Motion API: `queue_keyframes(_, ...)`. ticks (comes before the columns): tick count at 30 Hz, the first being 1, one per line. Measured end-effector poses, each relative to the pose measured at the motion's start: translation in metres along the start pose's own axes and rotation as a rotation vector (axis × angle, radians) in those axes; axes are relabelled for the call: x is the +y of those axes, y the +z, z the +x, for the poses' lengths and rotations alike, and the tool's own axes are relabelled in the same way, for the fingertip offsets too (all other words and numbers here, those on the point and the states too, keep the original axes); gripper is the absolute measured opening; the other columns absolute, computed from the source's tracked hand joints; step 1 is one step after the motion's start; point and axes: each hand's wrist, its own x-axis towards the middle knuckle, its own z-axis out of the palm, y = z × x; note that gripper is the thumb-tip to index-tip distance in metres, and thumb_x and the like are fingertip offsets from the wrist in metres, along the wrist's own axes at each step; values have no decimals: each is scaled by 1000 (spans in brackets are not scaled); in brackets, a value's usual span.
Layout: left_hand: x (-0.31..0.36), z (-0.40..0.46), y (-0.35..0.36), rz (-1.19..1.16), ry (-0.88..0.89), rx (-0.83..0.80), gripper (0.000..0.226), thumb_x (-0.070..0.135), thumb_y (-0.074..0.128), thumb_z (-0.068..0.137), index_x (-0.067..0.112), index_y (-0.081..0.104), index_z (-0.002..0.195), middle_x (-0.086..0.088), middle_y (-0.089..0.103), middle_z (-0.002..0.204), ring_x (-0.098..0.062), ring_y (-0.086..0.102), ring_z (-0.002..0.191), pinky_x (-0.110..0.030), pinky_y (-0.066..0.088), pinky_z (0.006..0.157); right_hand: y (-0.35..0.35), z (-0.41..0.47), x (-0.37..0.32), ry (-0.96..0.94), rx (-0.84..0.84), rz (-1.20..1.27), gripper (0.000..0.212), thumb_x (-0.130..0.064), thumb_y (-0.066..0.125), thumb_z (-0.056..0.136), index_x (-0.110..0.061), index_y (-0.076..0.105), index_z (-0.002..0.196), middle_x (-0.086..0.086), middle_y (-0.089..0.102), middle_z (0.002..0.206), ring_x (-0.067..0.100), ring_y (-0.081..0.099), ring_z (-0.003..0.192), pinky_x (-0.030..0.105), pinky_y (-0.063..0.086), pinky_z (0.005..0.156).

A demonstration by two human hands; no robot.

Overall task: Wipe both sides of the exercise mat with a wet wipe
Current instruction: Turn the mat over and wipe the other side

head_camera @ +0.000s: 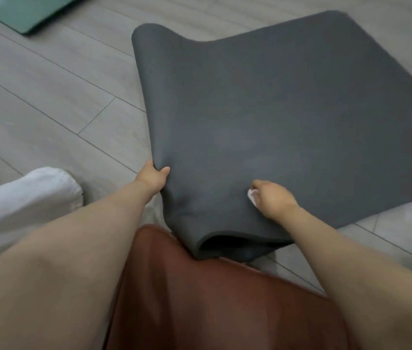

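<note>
We are looking down from a head-worn camera at a pale grey plank floor [48, 97]; at the far upper left lies the corner of a green flat object [23, 11], and at the left edge a white fabric shape [23, 198], perhaps a trouser leg, though we cannot be sure. Moving right, our left hand [153, 179] grips the near left edge of the exercise mat [275, 109], thumb on top and fingers curled underneath, lifting that edge off the floor. The mat is dark grey, smooth and thick, with rounded corners; its near end is raised and curls under itself over a reddish-brown cushion or seat [212, 299] in the lower centre, while its far and right parts lie flat on the floor. Further right, our right hand [271, 198] rests on the mat's upper surface with fingers curled around a crumpled white wet wipe [252, 197], pressing it against the mat; the two hands are apart, both at the near end. We judge the task to be mid-way at best; the wipe is working on one face, no damp streaks are clearly visible, and we cannot tell whether the underside is wiped, so at least part of the work seems left.
</note>
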Motion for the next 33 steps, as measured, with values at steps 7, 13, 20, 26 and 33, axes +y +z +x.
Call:
queue_keyframes(7, -62, -30, 17, 87, -108, -121, 72, 50, 78, 71, 11, 53, 126, -11, 66, 123, -30, 65, 109, -47, 54, 95, 11, -28, -32, 203, 34, 306, 20, -23, 52, 95, -10, 61, 107, 17, 65, 113, 34, 59, 106, 32, 44, 83)
queue_keyframes(13, -57, -40, 20, 53, -66, -74, 65, 26, 84, 77, 13, 48, 129, -10, 65, 123, -29, 63, 111, -46, 51, 98, 24, -32, -113, -322, -293, 445, 13, -33, 57, 92, -25, 65, 99, -4, 67, 105, 15, 59, 97, 27, 44, 83)
queue_keyframes(20, -41, -35, 30, 213, 54, 77, 57, 36, 76, 84, 15, 45, 127, -5, 63, 125, -30, 60, 115, -40, 46, 96, 28, -11, -37, -282, -5, 82, 19, -30, 50, 94, -17, 60, 105, 9, 65, 111, 32, 60, 101, 36, 47, 79)
queue_keyframes(26, -24, -14, 33, 174, 92, 47, 56, 36, 75, 85, 14, 43, 125, -9, 62, 127, -33, 58, 117, -47, 46, 100, -19, 17, 89, 342, 328, 39, 22, -25, 44, 96, -5, 52, 99, 27, 61, 106, 43, 59, 97, 41, 46, 77)
queue_keyframes(33, -4, -15, 45, 80, 164, 55, 57, 37, 74, 85, 15, 44, 128, -8, 62, 128, -30, 58, 118, -47, 47, 100, 2, 19, 23, 275, 161, 386, 18, -25, 51, 94, -13, 62, 101, 17, 67, 106, 34, 61, 101, 30, 44, 78)
